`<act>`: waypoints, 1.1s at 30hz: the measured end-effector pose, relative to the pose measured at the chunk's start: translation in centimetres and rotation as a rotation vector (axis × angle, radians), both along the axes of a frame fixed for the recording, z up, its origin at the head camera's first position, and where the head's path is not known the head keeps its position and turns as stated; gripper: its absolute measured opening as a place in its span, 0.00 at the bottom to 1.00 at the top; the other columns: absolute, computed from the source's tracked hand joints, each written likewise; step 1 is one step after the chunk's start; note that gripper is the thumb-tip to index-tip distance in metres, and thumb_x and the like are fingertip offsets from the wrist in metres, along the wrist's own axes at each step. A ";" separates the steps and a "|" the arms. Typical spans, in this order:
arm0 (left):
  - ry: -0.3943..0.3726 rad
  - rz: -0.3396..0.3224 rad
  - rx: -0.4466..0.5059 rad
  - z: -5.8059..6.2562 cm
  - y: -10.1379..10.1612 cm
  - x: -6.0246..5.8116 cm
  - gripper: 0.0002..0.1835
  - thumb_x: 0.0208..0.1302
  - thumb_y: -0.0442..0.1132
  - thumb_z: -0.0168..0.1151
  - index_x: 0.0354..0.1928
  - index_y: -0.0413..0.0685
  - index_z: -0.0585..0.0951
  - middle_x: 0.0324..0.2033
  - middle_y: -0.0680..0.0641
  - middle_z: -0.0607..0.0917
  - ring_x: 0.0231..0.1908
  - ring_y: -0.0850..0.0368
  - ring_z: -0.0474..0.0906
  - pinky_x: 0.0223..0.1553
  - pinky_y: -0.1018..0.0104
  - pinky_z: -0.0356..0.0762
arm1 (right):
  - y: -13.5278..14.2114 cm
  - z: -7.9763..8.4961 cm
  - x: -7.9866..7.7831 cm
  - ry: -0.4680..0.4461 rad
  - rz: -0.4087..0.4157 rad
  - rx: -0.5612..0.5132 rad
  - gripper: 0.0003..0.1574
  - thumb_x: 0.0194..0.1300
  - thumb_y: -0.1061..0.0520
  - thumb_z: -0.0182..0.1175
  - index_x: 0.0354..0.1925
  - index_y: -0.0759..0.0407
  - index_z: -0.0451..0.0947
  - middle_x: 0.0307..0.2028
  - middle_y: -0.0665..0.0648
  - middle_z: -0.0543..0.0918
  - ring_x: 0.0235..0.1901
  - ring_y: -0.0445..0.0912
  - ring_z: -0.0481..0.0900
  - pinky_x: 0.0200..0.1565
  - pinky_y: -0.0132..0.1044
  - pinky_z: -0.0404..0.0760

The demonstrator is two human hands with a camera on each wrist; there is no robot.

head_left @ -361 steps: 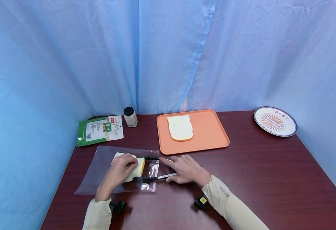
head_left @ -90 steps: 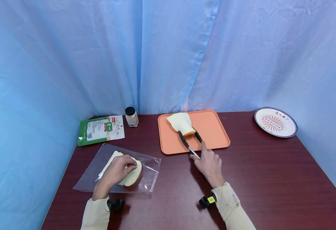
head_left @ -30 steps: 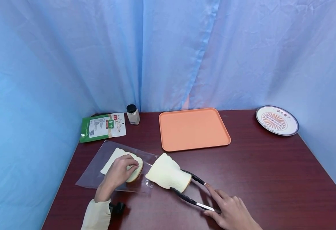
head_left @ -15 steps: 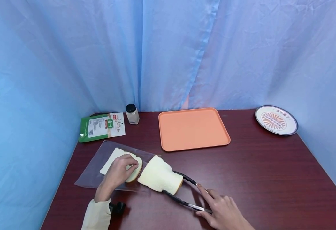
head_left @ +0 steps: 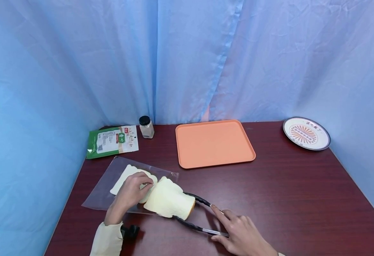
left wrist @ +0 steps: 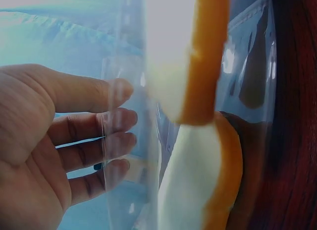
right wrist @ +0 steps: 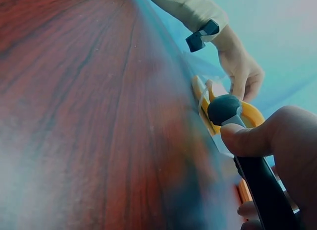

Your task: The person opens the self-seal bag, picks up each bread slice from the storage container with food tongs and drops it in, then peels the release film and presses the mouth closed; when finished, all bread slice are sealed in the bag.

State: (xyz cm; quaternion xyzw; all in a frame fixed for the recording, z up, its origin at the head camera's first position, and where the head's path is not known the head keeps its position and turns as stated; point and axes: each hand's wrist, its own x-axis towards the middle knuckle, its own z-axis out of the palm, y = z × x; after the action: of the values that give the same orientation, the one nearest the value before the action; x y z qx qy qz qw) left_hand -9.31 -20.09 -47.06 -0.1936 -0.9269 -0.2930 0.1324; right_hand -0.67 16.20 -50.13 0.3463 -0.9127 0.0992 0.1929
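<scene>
My left hand (head_left: 132, 192) pinches the upper film of a clear plastic bag (head_left: 100, 195) lying at the left of the table. A bread slice (head_left: 125, 177) lies inside the bag, partly hidden by that hand. Black-and-silver tongs (head_left: 189, 224) are held in my right hand (head_left: 242, 233), thumb and fingers on their two arms. Between the tong tips a second bread slice (head_left: 171, 199) is squeezed, its near end bent. The far end of this slice is at the bag's mouth and overlaps the first slice; the left wrist view shows both crusts (left wrist: 208, 56) behind the film.
An orange tray (head_left: 215, 144) sits at the table's back middle. Behind the bag are a green-and-white packet (head_left: 111, 142) and a black-capped jar (head_left: 147, 128). A patterned plate (head_left: 306, 133) stands far right. Blue curtains (head_left: 187, 64) enclose the table.
The tongs have lifted the second slice off the tray and carried it left and toward me, to the bag's mouth. My left hand has stayed nearly still, holding the film.
</scene>
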 end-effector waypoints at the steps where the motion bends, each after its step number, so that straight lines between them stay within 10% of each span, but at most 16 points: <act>1: -0.001 0.000 0.002 0.0 0.0 0.0 0.07 0.49 0.26 0.75 0.29 0.45 0.89 0.26 0.51 0.86 0.29 0.59 0.80 0.33 0.67 0.78 | -0.1 0.0 -0.1 -0.005 0.002 -0.001 0.53 0.47 0.28 0.72 0.64 0.56 0.76 0.38 0.49 0.84 0.21 0.39 0.77 0.23 0.32 0.74; 33: 0.073 -0.018 0.011 0.0 -0.6 -0.1 0.08 0.46 0.26 0.76 0.27 0.45 0.88 0.25 0.51 0.85 0.29 0.59 0.80 0.34 0.66 0.78 | -2.2 0.6 -3.9 -0.054 0.061 0.021 0.51 0.49 0.31 0.73 0.64 0.56 0.75 0.37 0.51 0.87 0.16 0.40 0.76 0.20 0.34 0.75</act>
State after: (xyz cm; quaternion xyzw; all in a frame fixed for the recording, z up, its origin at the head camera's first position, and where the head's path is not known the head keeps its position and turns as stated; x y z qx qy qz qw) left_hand -9.39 -20.70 -47.02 -0.2117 -0.9180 -0.2922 0.1645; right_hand -4.59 14.02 -49.56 0.3731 -0.9076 0.1047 0.1617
